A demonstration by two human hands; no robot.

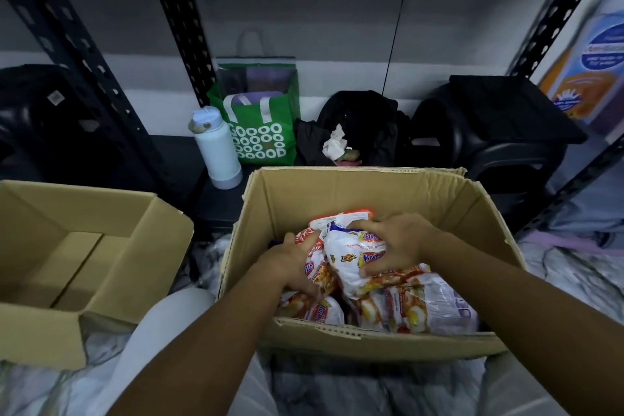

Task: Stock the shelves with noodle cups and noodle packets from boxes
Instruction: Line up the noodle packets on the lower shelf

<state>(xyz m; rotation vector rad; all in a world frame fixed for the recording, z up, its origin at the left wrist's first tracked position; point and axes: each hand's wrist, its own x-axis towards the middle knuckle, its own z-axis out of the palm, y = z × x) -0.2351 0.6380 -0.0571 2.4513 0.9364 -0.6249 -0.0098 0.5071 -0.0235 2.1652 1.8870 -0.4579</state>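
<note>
Reaching down into the open cardboard box in front of the body, both hands are busy with the noodle packets that lie piled in its bottom. A second box, open and with nothing visible inside, stands to the outside of the left arm. Beyond the hands, against the wall under the dark shelf frame, stand a green bag and a white bottle.

The right hand lies over the top of one white packet, fingers spread and curled on its upper edge and side. The left hand presses against a red and white packet just beside it, fingers bent around its edge. So both hands are closed on packets, close together but not touching each other.

The white packet stands tilted, its long side running from the near wall of the box toward the far wall, directly under the right hand, which is the nearer one to it. I judge the next move is a lift straight up, since the box walls stand high on all sides and the shelf is above and ahead.
</note>
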